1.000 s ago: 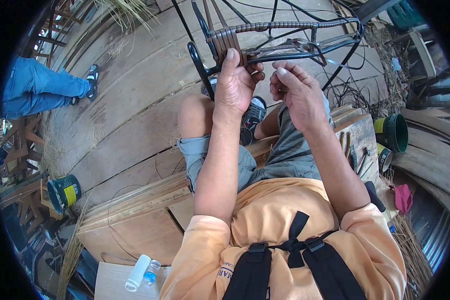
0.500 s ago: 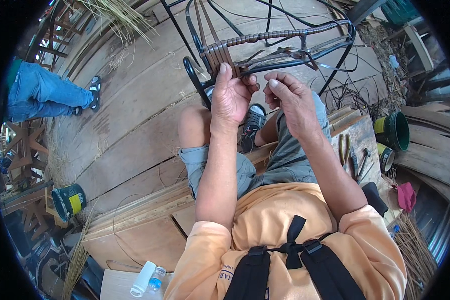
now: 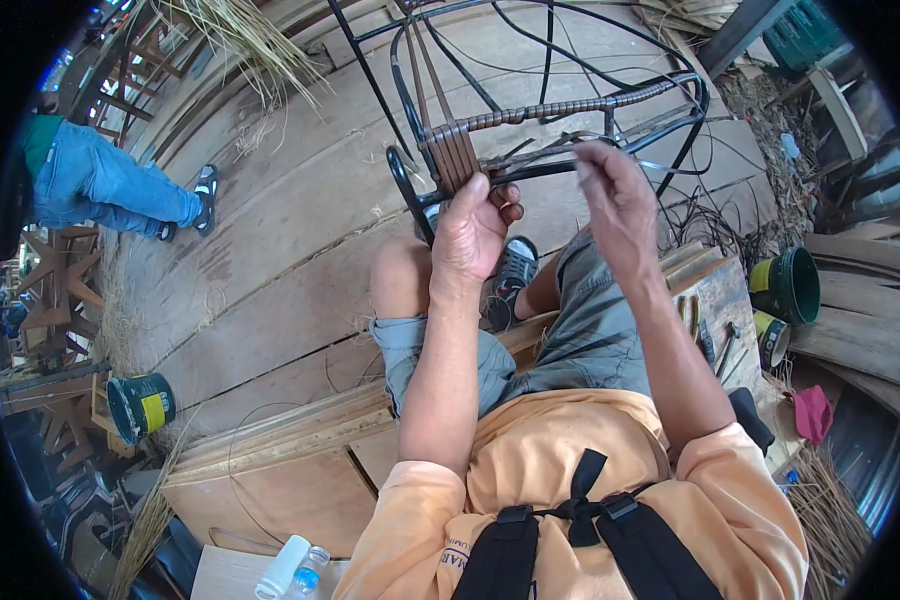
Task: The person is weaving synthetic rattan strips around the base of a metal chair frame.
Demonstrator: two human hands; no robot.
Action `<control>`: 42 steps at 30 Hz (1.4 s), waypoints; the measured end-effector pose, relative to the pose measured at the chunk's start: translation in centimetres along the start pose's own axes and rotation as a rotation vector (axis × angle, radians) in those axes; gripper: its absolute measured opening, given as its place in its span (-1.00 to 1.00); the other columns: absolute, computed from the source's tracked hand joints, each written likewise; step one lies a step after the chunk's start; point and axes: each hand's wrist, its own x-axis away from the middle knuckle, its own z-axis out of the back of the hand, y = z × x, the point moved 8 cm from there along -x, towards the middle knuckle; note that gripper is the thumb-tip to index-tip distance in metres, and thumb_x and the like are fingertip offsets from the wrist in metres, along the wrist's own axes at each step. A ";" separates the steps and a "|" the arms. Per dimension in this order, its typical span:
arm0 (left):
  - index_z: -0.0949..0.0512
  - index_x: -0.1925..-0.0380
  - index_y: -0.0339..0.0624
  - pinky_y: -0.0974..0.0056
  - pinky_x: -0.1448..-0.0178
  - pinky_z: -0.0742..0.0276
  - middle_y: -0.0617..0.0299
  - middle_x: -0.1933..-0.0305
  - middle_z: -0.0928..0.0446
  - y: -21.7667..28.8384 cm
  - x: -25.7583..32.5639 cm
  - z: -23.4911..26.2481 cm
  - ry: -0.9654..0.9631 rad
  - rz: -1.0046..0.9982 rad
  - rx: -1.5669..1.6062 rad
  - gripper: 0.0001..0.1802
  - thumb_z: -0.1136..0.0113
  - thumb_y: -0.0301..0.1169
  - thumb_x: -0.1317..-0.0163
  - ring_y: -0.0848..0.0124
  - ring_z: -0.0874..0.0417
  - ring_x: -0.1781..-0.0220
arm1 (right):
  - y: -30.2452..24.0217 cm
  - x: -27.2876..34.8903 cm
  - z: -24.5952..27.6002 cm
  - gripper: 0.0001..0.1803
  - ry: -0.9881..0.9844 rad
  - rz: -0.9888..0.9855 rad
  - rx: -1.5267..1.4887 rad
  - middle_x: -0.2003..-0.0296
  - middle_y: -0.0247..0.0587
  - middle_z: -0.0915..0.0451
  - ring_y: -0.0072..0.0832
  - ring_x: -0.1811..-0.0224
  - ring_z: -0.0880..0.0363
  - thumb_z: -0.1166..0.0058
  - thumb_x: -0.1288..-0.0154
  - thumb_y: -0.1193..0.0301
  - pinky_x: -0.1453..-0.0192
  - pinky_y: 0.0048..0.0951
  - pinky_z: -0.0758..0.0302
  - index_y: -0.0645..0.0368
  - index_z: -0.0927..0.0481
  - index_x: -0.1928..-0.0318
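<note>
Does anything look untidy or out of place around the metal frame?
Slightly: dark strips lie in a loose tangle right of the metal frame, and dry stalks sprawl at upper left, not gathered neatly. I see no clear damage.

Fisheye's up on the wearer's head, aimed steeply down: orange shirt (image 3: 560, 430) close at bottom centre, floor (image 3: 280, 225) farther off, upper left.
</note>
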 end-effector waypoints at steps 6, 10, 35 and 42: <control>-0.50 0.23 -0.24 0.28 0.27 -0.44 0.21 0.33 -0.53 0.2 0.4 0.3 0.052 -0.036 -0.053 -0.79 -0.16 -0.50 -0.10 0.35 -0.54 0.27 | -1.6 -3.7 1.1 -0.79 -0.080 0.222 0.472 0.21 -0.09 -0.52 -0.18 0.12 -0.48 0.07 -0.17 0.50 0.07 -0.29 -0.44 0.19 -0.52 0.18; -0.50 0.22 -0.25 0.28 0.26 -0.46 0.19 0.33 -0.54 0.3 0.4 0.9 0.075 -0.031 -0.123 -0.81 -0.13 -0.53 -0.12 0.33 -0.57 0.26 | -1.7 -4.4 -0.5 -0.80 -0.290 0.241 0.766 0.21 -0.12 -0.51 -0.19 0.06 -0.45 0.06 -0.15 0.44 0.02 -0.26 -0.43 0.15 -0.55 0.20; -0.48 0.19 -0.25 0.34 0.38 -0.51 0.15 0.23 -0.57 0.2 0.2 1.3 0.160 -0.056 -0.291 -0.75 -0.19 -0.40 -0.15 0.32 -0.64 0.32 | -2.2 -3.2 -3.0 -0.77 -0.488 -0.704 -1.370 0.59 -0.51 -0.27 -0.73 0.65 -0.10 0.18 -0.35 0.34 0.64 -0.68 -0.07 0.26 -0.37 0.13; -0.53 0.34 -0.30 0.38 0.45 -0.49 0.20 0.43 -0.56 0.7 0.9 1.2 0.211 -0.094 -0.301 -0.83 -0.22 -0.41 -0.14 0.32 -0.66 0.39 | -4.2 -0.8 -3.6 -0.69 -0.589 -0.652 -1.075 0.77 -0.53 -0.11 -0.69 0.76 -0.05 0.18 -0.35 0.29 0.66 -0.63 -0.07 0.31 -0.42 0.12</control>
